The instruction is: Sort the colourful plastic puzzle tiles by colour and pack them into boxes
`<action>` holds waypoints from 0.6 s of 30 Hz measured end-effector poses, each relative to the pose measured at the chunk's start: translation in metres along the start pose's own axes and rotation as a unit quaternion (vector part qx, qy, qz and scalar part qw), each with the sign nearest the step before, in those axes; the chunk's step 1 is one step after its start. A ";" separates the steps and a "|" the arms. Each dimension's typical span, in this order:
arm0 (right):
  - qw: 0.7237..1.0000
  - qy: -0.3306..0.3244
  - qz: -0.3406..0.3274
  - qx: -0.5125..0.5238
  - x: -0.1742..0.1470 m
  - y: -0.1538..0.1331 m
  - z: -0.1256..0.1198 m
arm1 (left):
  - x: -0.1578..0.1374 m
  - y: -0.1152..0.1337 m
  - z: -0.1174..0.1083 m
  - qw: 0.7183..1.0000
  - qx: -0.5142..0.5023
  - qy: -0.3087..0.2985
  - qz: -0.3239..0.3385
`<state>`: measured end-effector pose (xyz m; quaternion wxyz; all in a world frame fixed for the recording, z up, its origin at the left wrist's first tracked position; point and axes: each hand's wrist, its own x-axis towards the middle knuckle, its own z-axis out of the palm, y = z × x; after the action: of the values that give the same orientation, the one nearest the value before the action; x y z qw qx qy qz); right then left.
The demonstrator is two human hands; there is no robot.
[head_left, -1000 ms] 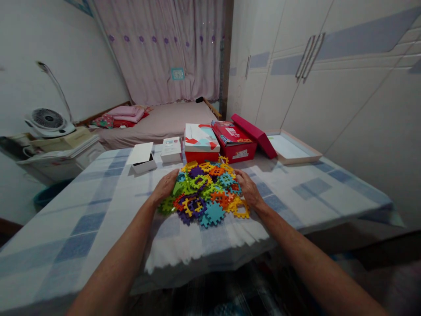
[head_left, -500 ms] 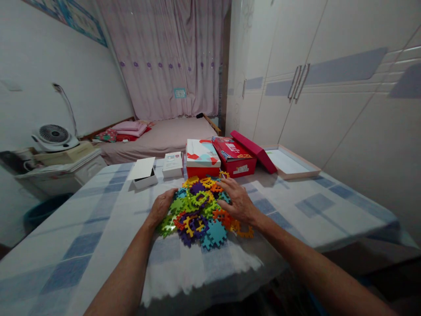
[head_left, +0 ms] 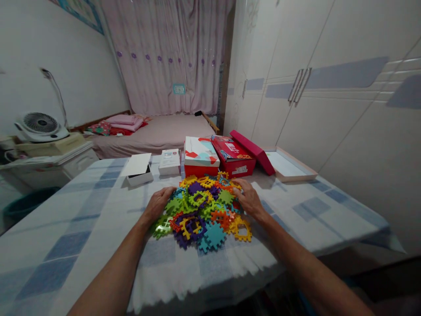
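A heap of plastic gear-shaped building pieces [head_left: 197, 199] in green, purple, yellow, orange and blue lies near the table's front edge. My left hand [head_left: 160, 202] rests along the heap's left side, fingers stretched forward against it. At the right side, my right hand [head_left: 249, 199] touches the outer pieces with its fingers apart, and some fingertips are hidden among them. A blue gear piece [head_left: 215, 235] and a yellow ring-shaped piece [head_left: 242, 230] lie at the near edge of the heap. Neither hand is lifting a piece.
Behind the heap stand a white-and-red box [head_left: 201, 157], a red box [head_left: 233, 156] with a red lid [head_left: 253, 151] leaning on it, a small white box [head_left: 170, 162] and a partly open white box [head_left: 140, 170]. A shallow tray-like lid [head_left: 292, 164] lies right. Checked cloth [head_left: 98, 210] covers the table.
My right hand has drawn back from the top of the heap to its right side, uncovering a green gear piece. My left hand stays at the left side. The view has shifted slightly.
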<state>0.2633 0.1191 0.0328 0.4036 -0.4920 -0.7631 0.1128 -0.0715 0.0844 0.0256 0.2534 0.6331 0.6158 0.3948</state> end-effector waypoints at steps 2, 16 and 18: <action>1.000 0.009 -0.019 -0.023 -0.005 -0.003 -0.010 | 0.000 0.000 0.001 1.000 0.005 -0.003 -0.001; 0.997 -0.055 0.006 -0.051 -0.045 -0.003 -0.012 | -0.001 0.000 0.002 1.000 0.006 -0.002 -0.024; 0.998 -0.047 0.021 -0.046 -0.047 -0.001 -0.013 | -0.001 0.001 0.002 1.000 0.003 -0.001 -0.028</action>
<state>0.2811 0.0765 0.0178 0.3419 -0.5199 -0.7752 0.1086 -0.0693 0.0835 0.0251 0.2632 0.6171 0.6338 0.3849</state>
